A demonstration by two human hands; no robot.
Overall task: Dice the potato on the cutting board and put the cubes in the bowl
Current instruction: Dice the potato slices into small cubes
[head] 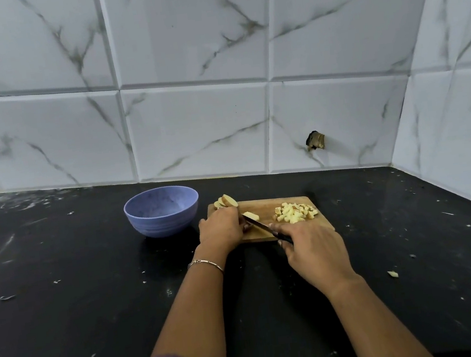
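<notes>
The dicing is standing at roughly the halfway mark. A heap of pale yellow potato cubes (295, 214) is lying on the right part of the light wooden cutting board (264, 207). A few thick, skin-edged potato slices (226, 201) are waiting uncut at its far left corner, near the round lilac-blue bowl (162, 211). That bowl is sitting on the black stone counter (64, 288) just left of the board. No cubes are showing in the part of its inside that can be seen, so by my reading the whole transfer is yet to be done.

The left hand (221, 229) is bearing down with curled fingers on a small potato piece (250, 216) near the board's middle. The right hand (311, 249) is wrapping its fingers round the dark handle of a kitchen knife (259, 225), with the blade lying against that piece.

No brand, label or writing is showing anywhere legibly.
</notes>
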